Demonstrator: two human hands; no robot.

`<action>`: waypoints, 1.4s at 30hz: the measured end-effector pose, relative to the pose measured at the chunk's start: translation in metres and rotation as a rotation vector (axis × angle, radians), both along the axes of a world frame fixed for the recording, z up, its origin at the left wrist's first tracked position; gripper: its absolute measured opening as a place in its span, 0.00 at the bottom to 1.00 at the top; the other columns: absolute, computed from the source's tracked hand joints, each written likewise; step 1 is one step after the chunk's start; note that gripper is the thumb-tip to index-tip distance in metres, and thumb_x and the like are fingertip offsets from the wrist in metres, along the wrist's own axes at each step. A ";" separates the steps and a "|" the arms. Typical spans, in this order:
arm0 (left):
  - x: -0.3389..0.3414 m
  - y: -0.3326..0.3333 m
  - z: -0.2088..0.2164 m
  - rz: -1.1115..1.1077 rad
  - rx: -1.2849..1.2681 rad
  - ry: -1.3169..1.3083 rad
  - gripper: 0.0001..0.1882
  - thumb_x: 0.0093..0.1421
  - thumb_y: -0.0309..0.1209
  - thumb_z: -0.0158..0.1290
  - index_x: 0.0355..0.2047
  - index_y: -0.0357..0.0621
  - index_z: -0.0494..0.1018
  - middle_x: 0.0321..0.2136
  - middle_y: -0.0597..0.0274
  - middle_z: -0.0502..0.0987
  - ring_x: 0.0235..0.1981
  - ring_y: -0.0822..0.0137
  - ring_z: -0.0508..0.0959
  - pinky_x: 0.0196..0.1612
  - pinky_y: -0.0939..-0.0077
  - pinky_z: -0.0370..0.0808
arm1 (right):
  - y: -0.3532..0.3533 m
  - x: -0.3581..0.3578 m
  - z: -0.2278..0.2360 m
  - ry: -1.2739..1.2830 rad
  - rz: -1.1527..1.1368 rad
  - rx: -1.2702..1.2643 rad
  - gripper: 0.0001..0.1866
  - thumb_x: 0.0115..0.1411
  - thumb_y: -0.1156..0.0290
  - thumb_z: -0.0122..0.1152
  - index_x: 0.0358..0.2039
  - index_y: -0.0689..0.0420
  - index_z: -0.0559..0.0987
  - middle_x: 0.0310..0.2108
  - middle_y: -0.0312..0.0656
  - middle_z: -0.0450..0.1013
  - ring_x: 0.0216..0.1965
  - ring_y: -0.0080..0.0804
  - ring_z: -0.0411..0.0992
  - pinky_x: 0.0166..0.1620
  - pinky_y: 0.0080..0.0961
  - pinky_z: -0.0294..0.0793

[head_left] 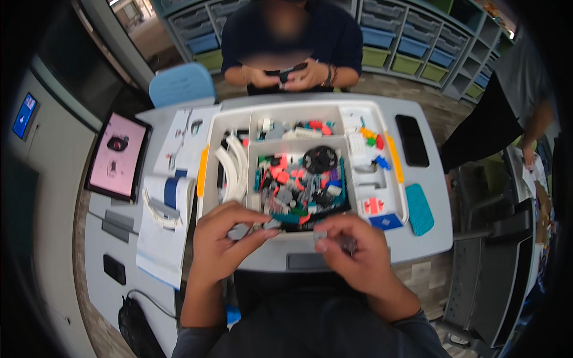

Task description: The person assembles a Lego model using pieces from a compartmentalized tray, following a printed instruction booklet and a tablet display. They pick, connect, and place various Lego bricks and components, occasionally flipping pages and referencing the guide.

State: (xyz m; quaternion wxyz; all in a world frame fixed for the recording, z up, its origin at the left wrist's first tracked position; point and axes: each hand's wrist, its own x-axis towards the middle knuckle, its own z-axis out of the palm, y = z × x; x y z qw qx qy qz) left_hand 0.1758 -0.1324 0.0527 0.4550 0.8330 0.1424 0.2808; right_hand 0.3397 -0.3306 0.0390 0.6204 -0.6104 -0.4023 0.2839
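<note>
Just in front of a white sorting tray (206, 206), my left hand (230, 238) is closed on a small grey building-brick assembly (240, 231). To its right, my right hand (353, 247) pinches a small grey brick piece (320, 235) between thumb and fingertips. A gap separates the two held pieces. Beyond my hands, the tray's middle compartment is heaped with loose building bricks (292, 191) in coral, teal, grey and black, with a black wheel (320, 160) on top. White curved pieces (230, 170) lie in the left compartment.
At the left are a tablet (118, 156), an open booklet (160, 250) and a phone (114, 269). Another phone (412, 141) and a teal plate (419, 209) lie at the right. Across the table a person (292, 48) handles a dark piece; another person (507, 101) stands at right.
</note>
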 end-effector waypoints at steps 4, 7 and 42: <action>0.003 -0.015 -0.017 -0.026 -0.125 -0.074 0.12 0.57 0.21 0.68 0.42 0.37 0.81 0.37 0.56 0.82 0.35 0.65 0.81 0.40 0.73 0.76 | 0.018 -0.009 -0.008 0.242 0.035 0.047 0.14 0.68 0.78 0.64 0.54 0.60 0.77 0.37 0.35 0.78 0.37 0.15 0.74 0.41 0.16 0.73; -0.002 -0.011 -0.028 -0.077 -0.242 -0.117 0.13 0.61 0.20 0.65 0.46 0.37 0.79 0.41 0.57 0.81 0.39 0.67 0.79 0.44 0.74 0.75 | 0.025 -0.011 -0.005 0.279 0.090 0.050 0.15 0.71 0.78 0.60 0.56 0.61 0.75 0.39 0.39 0.79 0.44 0.19 0.77 0.48 0.18 0.74; -0.038 0.016 -0.040 0.048 -0.937 -0.082 0.18 0.70 0.24 0.56 0.60 0.37 0.77 0.36 0.67 0.79 0.23 0.86 0.65 0.25 0.88 0.61 | 0.101 -0.047 -0.026 -0.102 0.017 0.008 0.12 0.69 0.74 0.64 0.52 0.59 0.80 0.39 0.40 0.80 0.35 0.18 0.78 0.39 0.19 0.78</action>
